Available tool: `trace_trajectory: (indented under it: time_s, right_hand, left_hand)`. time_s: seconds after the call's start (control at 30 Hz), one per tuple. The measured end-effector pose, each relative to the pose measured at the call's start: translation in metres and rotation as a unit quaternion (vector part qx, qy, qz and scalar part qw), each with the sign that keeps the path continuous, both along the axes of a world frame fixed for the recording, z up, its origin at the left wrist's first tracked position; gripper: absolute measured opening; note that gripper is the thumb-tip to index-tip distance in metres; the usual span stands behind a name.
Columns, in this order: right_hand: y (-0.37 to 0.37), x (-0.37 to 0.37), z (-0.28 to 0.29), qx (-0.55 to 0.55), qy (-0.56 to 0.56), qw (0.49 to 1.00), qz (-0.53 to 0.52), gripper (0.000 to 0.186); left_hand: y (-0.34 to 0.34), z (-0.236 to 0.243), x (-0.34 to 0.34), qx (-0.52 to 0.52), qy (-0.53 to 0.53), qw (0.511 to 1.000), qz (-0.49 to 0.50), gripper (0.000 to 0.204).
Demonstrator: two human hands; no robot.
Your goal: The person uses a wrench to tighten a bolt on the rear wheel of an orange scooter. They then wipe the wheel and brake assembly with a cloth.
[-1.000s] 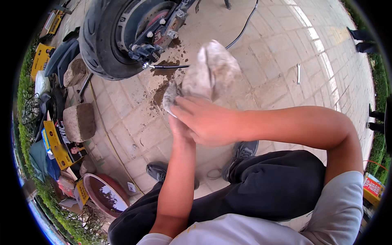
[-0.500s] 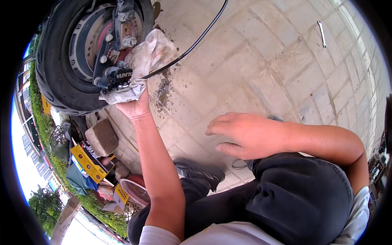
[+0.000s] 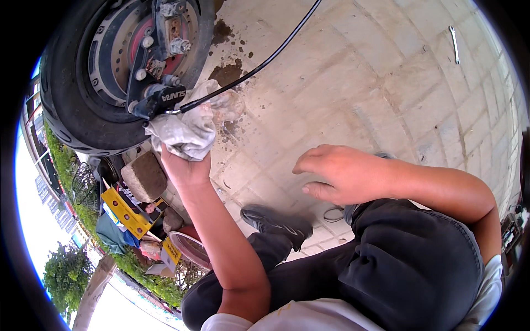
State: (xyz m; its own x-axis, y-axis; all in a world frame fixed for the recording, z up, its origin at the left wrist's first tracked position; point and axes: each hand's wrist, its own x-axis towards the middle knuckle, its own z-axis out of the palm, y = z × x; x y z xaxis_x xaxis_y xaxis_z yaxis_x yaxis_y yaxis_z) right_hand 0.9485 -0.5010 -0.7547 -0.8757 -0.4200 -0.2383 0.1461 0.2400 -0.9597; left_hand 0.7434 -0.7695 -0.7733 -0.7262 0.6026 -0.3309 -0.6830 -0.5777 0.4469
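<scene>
A stained whitish rag (image 3: 185, 129) is bunched in my left hand (image 3: 185, 167), just below a black brake caliper (image 3: 157, 103). The cloth hides most of my left fingers. A black brake hose (image 3: 251, 73) runs from the caliper up to the right, passing over the cloth. Behind the caliper stands a wheel with a black tyre (image 3: 69, 105) and a slotted brake disc (image 3: 105, 69). Nothing is in my right hand (image 3: 348, 175), which hangs over my knee with thumb and fingers apart.
Dark wet patches (image 3: 227, 73) mark the paving beside the wheel. A wrench (image 3: 454, 45) lies far right on the paving. At left are a stone block (image 3: 144, 176), a yellow box (image 3: 124, 213) and a pinkish basin (image 3: 190, 248). A thin ring (image 3: 333, 214) lies near my shoe (image 3: 276, 223).
My left hand has drawn the rag down from the caliper, and the hose end at the caliper now shows. My right hand keeps its pose; the whole view has shifted slightly.
</scene>
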Motion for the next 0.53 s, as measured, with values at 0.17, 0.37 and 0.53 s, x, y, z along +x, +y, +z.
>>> trace_trajectory:
  time_s: [0.17, 0.37, 0.53]
  right_hand:
    - [-0.004, -0.012, 0.004, 0.046, -0.008, 0.998, 0.049, 0.035]
    - [-0.013, 0.001, -0.005, 0.050, 0.010, 0.999, 0.010, 0.034]
    - [-0.022, -0.005, 0.006, 0.059, -0.004, 0.998, 0.038, 0.035]
  left_hand:
    - [-0.003, 0.000, -0.004, -0.040, 0.010, 0.999, 0.035, 0.040]
    - [0.046, 0.004, 0.014, -0.276, 0.109, 0.940, 0.168, 0.029]
    - [0.081, 0.003, 0.008, -0.549, 0.353, 0.702, 0.286, 0.035]
